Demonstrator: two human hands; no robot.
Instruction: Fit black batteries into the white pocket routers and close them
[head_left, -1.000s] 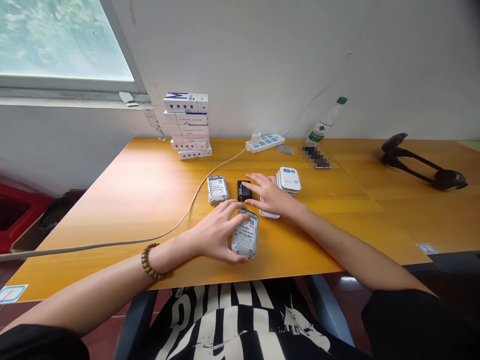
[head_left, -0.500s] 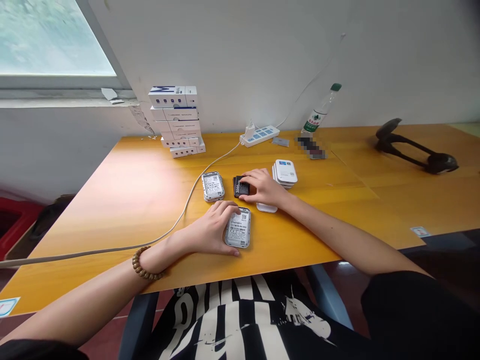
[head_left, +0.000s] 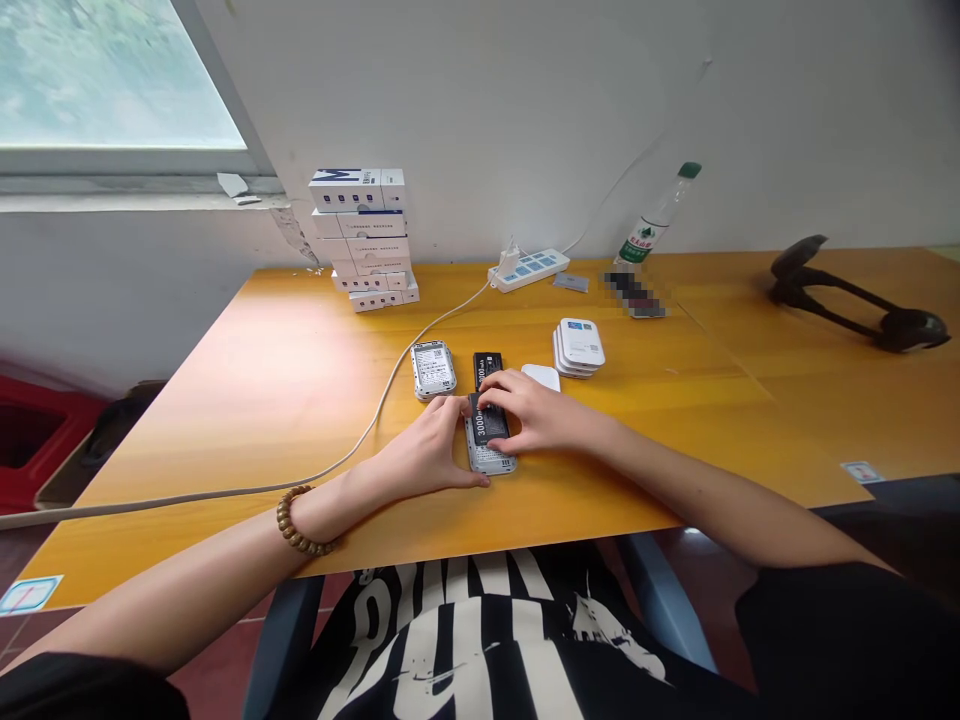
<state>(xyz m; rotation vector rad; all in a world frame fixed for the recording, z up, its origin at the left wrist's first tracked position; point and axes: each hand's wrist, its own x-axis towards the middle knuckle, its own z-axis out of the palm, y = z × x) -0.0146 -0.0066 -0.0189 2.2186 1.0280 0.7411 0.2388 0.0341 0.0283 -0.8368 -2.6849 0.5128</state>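
My left hand [head_left: 431, 445] grips the left side of a white open-backed device [head_left: 493, 464] with a printed label, which lies on the table. In my right hand [head_left: 544, 410] is a black battery [head_left: 490, 424] marked 3000, held between thumb and fingers over the device's upper part. Whether the battery is seated in it cannot be made out. Another black battery [head_left: 487, 361] lies just beyond. Left of it sits a small stack of similar open devices [head_left: 433, 370]. A white cover [head_left: 541, 377] lies beyond my right hand, near a stack of white covers [head_left: 580, 343].
White boxes [head_left: 361, 240] are stacked at the back left. A power strip [head_left: 532, 270] with a plugged-in charger lies by the wall, and its cable [head_left: 375, 405] crosses the table. A water bottle [head_left: 657, 225], a grey card [head_left: 571, 283] and a black stand-like object [head_left: 855, 295] are farther right.
My right hand has taken a battery from the pile and brought it nearer, over the device. My left hand stays on the device. The view has shifted slightly.
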